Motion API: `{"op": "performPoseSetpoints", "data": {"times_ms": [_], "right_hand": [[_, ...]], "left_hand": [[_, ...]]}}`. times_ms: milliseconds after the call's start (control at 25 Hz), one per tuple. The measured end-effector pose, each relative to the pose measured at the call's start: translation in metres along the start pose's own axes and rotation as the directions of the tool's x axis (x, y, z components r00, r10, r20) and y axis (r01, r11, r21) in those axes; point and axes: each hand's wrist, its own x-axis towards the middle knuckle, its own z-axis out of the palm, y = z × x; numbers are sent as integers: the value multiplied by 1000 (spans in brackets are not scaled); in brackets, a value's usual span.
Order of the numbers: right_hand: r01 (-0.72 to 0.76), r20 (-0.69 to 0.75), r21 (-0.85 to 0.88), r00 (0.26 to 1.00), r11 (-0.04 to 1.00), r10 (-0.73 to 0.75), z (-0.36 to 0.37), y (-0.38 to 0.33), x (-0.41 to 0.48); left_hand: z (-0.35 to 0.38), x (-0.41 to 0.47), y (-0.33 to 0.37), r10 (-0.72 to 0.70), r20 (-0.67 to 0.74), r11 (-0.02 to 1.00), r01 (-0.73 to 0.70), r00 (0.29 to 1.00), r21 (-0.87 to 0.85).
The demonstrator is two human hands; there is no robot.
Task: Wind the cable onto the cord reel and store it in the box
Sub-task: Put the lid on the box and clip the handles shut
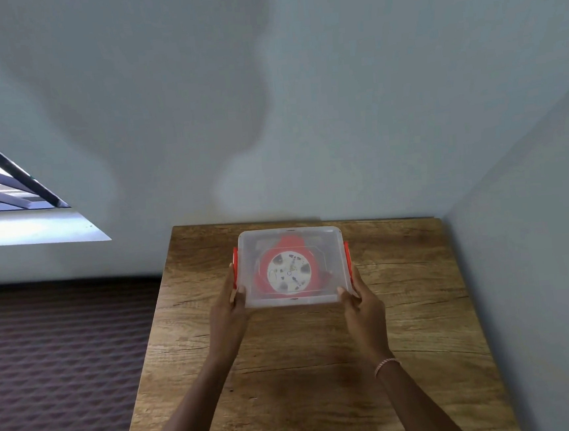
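A clear plastic box (327, 246) with a translucent lid and red side latches sits at the far middle of the wooden table (406, 325). Through the lid I see the red cord reel (289, 271) with its white round face lying flat inside. The cable itself is not distinguishable through the lid. My left hand (230, 304) grips the box's near left corner, thumb on the lid. At the near right corner my right hand (359, 298) grips the box the same way.
The table stands against a grey wall at the back and another wall (535, 227) on the right. A dark patterned mattress (58, 355) lies to the left. A barred window (5, 184) is at the upper left.
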Motion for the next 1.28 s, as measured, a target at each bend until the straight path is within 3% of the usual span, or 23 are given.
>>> {"op": "performPoseSetpoints", "data": {"times_ms": [440, 880, 960, 1040, 1160, 1280], "right_hand": [[-90, 3, 194, 996, 977, 92, 11, -26, 67], [-78, -22, 168, 996, 983, 82, 19, -29, 80], [-18, -19, 82, 1000, 996, 20, 17, -35, 78], [92, 10, -130, 996, 987, -91, 14, -41, 77], [220, 34, -400, 974, 889, -226, 11, -43, 75], [354, 77, -553, 923, 754, -377, 4, -49, 64]], "left_hand": [[7, 59, 28, -67, 76, 989, 76, 995, -127], [1, 87, 27, -97, 117, 992, 106, 988, -70], [1, 85, 27, -30, 114, 999, 26, 993, 37], [3, 82, 26, 68, 82, 962, -87, 994, 259], [8, 74, 29, 270, -25, 833, -220, 963, 507], [10, 60, 38, 431, 23, 681, -342, 902, 647]]}}
